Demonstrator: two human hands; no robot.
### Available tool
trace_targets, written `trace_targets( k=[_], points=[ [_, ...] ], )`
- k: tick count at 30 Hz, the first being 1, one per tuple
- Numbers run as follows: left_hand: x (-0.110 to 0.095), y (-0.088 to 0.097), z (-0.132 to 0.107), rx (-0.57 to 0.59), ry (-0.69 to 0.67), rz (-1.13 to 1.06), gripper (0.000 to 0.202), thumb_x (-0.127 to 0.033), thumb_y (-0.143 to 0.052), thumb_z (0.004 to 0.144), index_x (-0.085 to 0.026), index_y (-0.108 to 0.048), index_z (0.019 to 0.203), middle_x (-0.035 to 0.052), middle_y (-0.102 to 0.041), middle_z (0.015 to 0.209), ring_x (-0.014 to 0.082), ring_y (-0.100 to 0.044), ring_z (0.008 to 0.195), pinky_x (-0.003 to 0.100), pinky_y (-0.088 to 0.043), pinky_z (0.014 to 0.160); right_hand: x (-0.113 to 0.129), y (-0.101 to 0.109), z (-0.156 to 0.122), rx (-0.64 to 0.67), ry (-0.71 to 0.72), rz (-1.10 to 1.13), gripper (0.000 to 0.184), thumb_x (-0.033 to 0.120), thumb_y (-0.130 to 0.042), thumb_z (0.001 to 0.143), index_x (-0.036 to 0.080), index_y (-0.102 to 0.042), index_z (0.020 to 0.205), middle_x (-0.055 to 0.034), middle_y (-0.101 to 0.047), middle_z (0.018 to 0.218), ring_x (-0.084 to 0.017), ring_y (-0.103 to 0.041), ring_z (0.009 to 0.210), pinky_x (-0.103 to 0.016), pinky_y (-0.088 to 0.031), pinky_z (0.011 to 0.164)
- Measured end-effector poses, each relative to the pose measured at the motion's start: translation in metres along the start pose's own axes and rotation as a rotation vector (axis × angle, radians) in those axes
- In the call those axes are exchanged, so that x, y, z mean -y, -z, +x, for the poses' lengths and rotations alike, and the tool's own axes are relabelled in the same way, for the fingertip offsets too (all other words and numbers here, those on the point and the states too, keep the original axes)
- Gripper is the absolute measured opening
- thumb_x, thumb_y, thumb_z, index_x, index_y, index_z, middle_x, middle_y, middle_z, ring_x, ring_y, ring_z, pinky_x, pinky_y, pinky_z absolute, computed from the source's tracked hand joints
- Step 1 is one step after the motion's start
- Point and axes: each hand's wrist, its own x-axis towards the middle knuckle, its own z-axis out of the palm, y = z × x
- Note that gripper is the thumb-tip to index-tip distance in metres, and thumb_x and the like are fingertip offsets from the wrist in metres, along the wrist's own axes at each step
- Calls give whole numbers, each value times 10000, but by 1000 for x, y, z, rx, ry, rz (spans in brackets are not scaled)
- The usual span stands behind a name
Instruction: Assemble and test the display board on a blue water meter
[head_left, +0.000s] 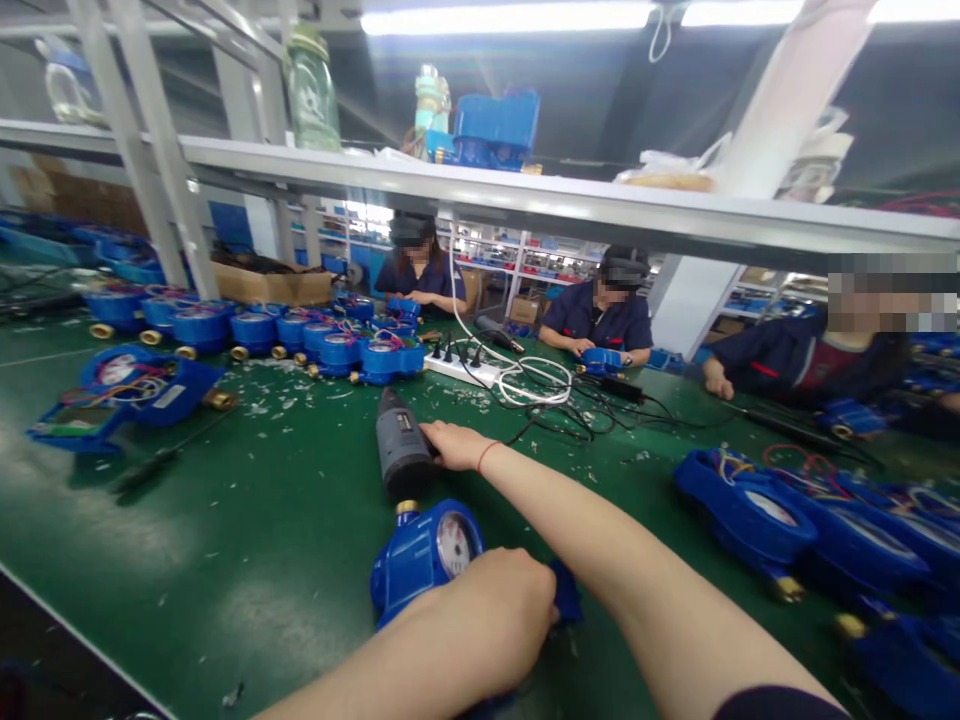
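A blue water meter [416, 550] with a round dial and a brass end lies in front of me on the green bench. My left hand [517, 595] is closed over its right side, and the fingertips are hidden from view. Just beyond it, my right hand [456, 445] reaches across and is closed at the side of a grey heat gun [403, 445]. The gun's narrow nozzle points away from me, and the grip itself is mostly behind my fingers. A red string circles my right wrist.
Several blue meters [334, 350] line the back left; others [757, 510] crowd the right. An opened meter [142, 390] and a screwdriver [150, 470] lie left. A power strip [461, 368] with tangled cables sits behind. Co-workers [600, 310] sit opposite under a shelf [525, 195].
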Motion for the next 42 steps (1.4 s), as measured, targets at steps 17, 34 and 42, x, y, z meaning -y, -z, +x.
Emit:
trace_targets(
  k=[17,34,42],
  points=[
    [13,-13,18,-27,-48,-59,312,-270,-377,904,-161,-669,916,104,-701,988,227,-631,937,300,-444,844,34,-9,-269,-530,-26,540,557,588,-310,961,161,-504,1262,-138,-526,1300,-238,-467,1258,-469,-370,1062],
    [-17,-24,2,18,68,-204,313,-337,-359,894,-171,-589,1027,23,-666,848,167,-608,760,261,-455,725,71,-67,-316,-515,22,684,889,376,-795,704,183,-281,1403,-164,-464,1360,-255,-457,1273,-434,-407,1053],
    [-55,-50,-67,-899,109,-353,188,-299,-505,883,-273,-634,1017,-9,-660,1036,190,-615,950,311,-474,890,69,-67,-319,-540,-61,729,765,375,-811,627,160,-437,1259,-135,-588,1207,-259,-579,1098,-415,-464,961]
  ],
)
